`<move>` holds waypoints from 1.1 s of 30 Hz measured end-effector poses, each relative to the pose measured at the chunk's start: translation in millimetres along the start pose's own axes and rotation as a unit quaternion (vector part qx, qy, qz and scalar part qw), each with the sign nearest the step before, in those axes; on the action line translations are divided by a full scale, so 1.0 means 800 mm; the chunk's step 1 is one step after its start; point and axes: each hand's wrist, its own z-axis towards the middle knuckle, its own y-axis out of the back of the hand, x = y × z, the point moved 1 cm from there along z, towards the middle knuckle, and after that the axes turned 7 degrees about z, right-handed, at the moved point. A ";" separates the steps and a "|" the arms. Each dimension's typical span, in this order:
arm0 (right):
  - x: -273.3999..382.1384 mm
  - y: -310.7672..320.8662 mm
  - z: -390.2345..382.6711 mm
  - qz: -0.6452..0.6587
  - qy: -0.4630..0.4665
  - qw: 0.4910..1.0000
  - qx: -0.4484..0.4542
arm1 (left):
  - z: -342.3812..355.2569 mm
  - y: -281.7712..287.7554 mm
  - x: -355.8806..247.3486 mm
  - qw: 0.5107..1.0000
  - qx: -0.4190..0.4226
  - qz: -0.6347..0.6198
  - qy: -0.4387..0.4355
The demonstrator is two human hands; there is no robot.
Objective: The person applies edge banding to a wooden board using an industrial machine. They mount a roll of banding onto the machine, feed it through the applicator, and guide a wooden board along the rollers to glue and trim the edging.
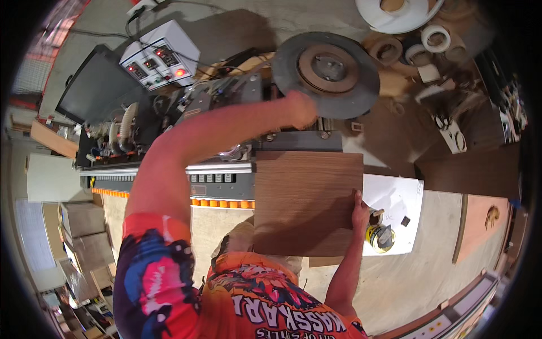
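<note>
Brown board [307, 200] by the machine [240, 191].
The right hand's [359, 210] grip is clamped on the board's right edge. The left hand [301, 110] is by the wheel [328, 68]; I cannot tell its grip.

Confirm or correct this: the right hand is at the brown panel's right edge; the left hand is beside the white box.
Wrong place for the left hand: the head view shows it by the dark reel. The right hand is at the right edge of the brown panel.

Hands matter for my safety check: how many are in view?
2: the left hand, blurred, by the dark disc; the right hand at the right edge of the brown panel.
</note>
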 end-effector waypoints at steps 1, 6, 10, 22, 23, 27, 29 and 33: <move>-0.005 0.000 -0.001 0.017 0.010 1.000 -0.017 | -0.062 0.051 -0.036 0.990 -0.102 -0.096 -0.004; -0.006 -0.004 0.008 0.043 0.046 0.998 -0.009 | -0.295 -0.006 -0.211 0.912 -0.079 -0.402 -0.032; 0.015 -0.007 0.016 0.015 0.070 0.997 -0.001 | -0.327 -0.204 -0.277 0.800 0.016 -0.590 0.112; 0.030 -0.041 0.035 0.031 0.072 0.994 0.073 | -0.196 -0.381 -0.389 0.517 -0.178 -0.665 0.508; 0.027 -0.048 0.036 0.033 0.079 0.994 0.072 | -0.201 -0.379 -0.386 0.513 -0.176 -0.655 0.526; 0.014 -0.058 0.045 0.045 0.112 0.991 0.055 | -0.211 -0.371 -0.375 0.506 -0.179 -0.636 0.554; 0.021 -0.065 0.034 0.077 0.170 0.980 0.066 | -0.214 -0.373 -0.372 0.500 -0.184 -0.632 0.563; 0.048 -0.068 -0.010 0.098 0.309 0.942 0.091 | -0.217 -0.369 -0.372 0.482 -0.184 -0.633 0.578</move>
